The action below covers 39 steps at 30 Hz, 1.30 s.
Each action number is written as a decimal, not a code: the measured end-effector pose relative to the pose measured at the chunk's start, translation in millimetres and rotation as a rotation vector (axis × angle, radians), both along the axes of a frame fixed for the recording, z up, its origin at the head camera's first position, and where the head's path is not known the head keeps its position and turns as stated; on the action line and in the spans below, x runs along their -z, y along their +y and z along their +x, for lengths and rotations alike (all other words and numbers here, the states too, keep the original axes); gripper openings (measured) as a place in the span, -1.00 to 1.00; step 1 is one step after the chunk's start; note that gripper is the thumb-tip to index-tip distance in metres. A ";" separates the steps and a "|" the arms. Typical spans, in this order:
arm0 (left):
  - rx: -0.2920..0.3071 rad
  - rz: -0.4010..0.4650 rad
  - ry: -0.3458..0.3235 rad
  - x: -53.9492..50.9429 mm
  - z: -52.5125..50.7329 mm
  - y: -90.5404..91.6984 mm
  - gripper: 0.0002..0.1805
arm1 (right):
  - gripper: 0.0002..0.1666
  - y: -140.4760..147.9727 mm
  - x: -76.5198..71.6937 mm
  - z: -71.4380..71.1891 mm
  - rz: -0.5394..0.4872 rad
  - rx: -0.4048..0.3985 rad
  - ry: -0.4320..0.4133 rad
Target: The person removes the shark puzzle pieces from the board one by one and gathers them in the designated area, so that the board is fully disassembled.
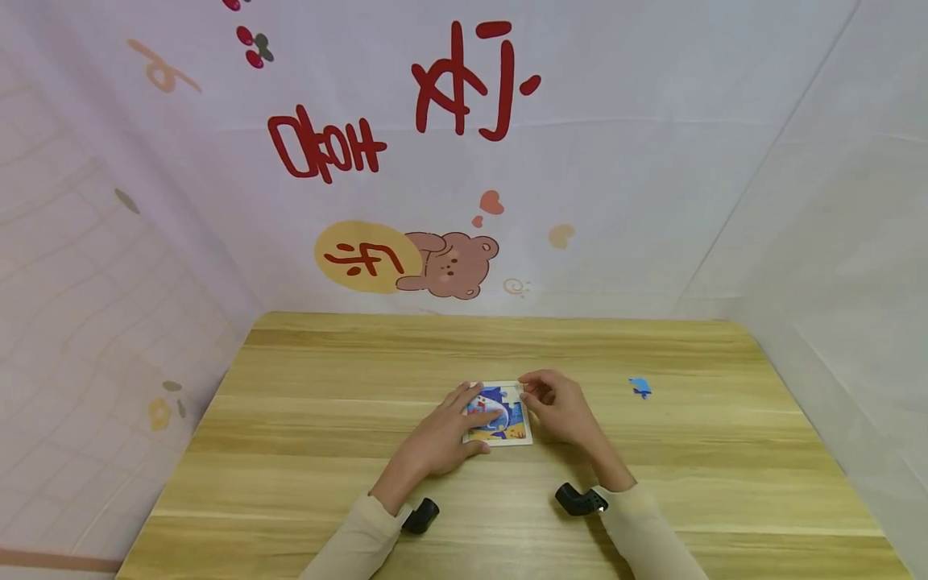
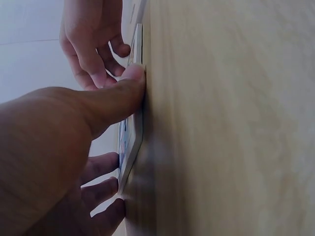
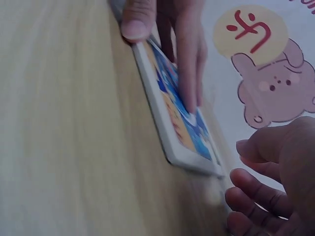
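A small square jigsaw board [image 1: 527, 441] with a pale frame and a blue, white and yellow picture lies on the wooden table. Toward its upper right, part of the picture area is pale, without printed pieces. My left hand [image 1: 441, 439] rests on the board's left side, one finger stretched across the picture and the thumb at the near edge. My right hand [image 1: 561, 407] is at the upper right corner, its fingers loosely bent. In the right wrist view nothing shows between that thumb and the fingers; their tips are beside the frame.
A blue jigsaw piece or joined pieces [image 1: 640, 387] lie to the right on the wooden table [image 1: 326, 370]. Behind the table hangs a white printed cloth [image 1: 616, 161] with a bear and red characters; more cloth flanks both sides.
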<state>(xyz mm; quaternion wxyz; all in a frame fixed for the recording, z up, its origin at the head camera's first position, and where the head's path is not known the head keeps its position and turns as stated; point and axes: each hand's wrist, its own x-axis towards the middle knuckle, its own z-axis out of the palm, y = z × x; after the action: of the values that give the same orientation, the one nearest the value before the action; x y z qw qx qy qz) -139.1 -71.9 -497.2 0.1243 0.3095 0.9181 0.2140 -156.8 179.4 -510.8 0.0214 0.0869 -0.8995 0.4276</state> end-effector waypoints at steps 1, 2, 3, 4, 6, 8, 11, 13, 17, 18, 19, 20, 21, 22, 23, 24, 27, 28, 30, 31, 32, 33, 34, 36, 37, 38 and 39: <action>0.003 0.000 0.002 0.5 -0.1 -0.1 -0.38 | -0.75 -3.4 0.8 -0.3 0.005 -0.003 -0.006; 0.006 0.000 0.004 0.9 -0.4 -0.1 -0.37 | -0.76 -6.8 1.4 -0.6 0.013 -0.005 -0.012; 0.008 0.001 0.005 1.1 -0.5 -0.3 -0.37 | -0.76 -9.7 2.6 -1.4 0.024 -0.007 -0.008; 0.011 0.003 0.005 1.2 -0.6 -0.5 -0.37 | -0.77 -12.5 3.4 -2.0 0.034 -0.008 -0.004; 0.016 0.004 0.004 0.9 -0.5 -1.1 -0.37 | -0.78 -16.6 5.9 -3.3 0.057 -0.006 0.007; 0.018 0.004 0.001 0.6 -0.3 -1.3 -0.36 | -0.79 -19.7 8.7 -4.0 0.082 0.002 0.022; 0.020 -0.001 -0.001 0.2 0.0 -1.4 -0.37 | -0.80 -22.5 12.1 -4.2 0.125 0.006 0.042; 0.020 -0.006 0.002 0.5 -0.2 -1.3 -0.37 | -0.80 -23.9 13.5 -4.0 0.145 0.014 0.054; 0.021 -0.007 0.004 1.0 -0.5 -1.6 -0.36 | -0.83 -26.4 14.7 -3.3 0.152 0.034 0.060; 0.020 -0.008 0.006 1.5 -0.6 -1.5 -0.37 | -0.83 -27.3 14.7 -2.9 0.150 0.041 0.061; 0.019 -0.008 0.006 1.8 -0.7 -1.6 -0.37 | -0.84 -28.2 14.7 -2.4 0.144 0.046 0.058; 0.018 -0.010 0.007 2.0 -0.7 -1.6 -0.37 | -0.85 -29.1 14.9 -1.8 0.138 0.050 0.055; 0.018 -0.012 0.008 2.4 -0.7 -1.6 -0.37 | -0.86 -29.9 15.1 -1.3 0.134 0.055 0.052; 0.017 -0.012 0.010 2.7 -0.8 -1.4 -0.37 | -0.86 -30.5 15.5 -0.8 0.129 0.060 0.050; 0.017 -0.014 0.012 3.0 -0.8 -1.3 -0.37 | -0.87 -31.1 15.6 -0.4 0.121 0.063 0.048; 0.018 -0.016 0.015 3.6 -0.7 -1.1 -0.37 | -0.87 -31.5 15.8 0.1 0.114 0.067 0.050; 0.022 -0.018 0.026 4.0 -0.2 -0.3 -0.37 | -0.87 -31.5 18.1 1.0 0.100 0.079 0.062; 0.023 -0.017 0.030 4.1 -0.1 -0.1 -0.37 | -0.87 -31.3 18.9 1.3 0.094 0.081 0.067; 0.024 -0.020 0.035 4.1 0.1 0.1 -0.37 | -0.87 -31.3 20.3 1.6 0.080 0.086 0.076; 0.023 -0.021 0.035 3.8 0.3 0.0 -0.36 | -0.87 -31.2 21.0 1.8 0.070 0.089 0.079; 0.023 -0.022 0.034 3.7 0.4 0.0 -0.36 | -0.87 -31.3 21.6 1.9 0.059 0.091 0.081; 0.022 -0.022 0.032 3.5 0.5 -0.2 -0.36 | -0.87 -31.5 22.1 2.1 0.047 0.095 0.084; 0.021 -0.021 0.031 3.2 0.6 -0.4 -0.36 | -0.88 -31.7 22.5 2.4 0.038 0.101 0.087; 0.018 -0.020 0.027 3.0 0.9 -0.9 -0.36 | -0.88 -32.7 23.2 2.8 0.017 0.113 0.096; 0.018 -0.020 0.025 3.0 1.0 -1.2 -0.36 | -0.88 -33.4 23.3 3.0 0.010 0.120 0.101; 0.018 -0.018 0.025 3.3 1.0 -1.3 -0.36 | -0.88 -34.2 23.6 3.2 0.002 0.127 0.105; 0.017 -0.016 0.024 3.1 1.2 -1.7 -0.36 | -0.89 -35.2 23.9 3.4 -0.003 0.137 0.107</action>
<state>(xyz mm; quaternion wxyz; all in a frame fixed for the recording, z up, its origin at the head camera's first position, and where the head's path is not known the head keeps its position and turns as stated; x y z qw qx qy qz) -137.9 -73.6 -500.4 0.1175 0.3189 0.9185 0.2021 -153.4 144.2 -534.7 0.0988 0.0482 -0.9002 0.4213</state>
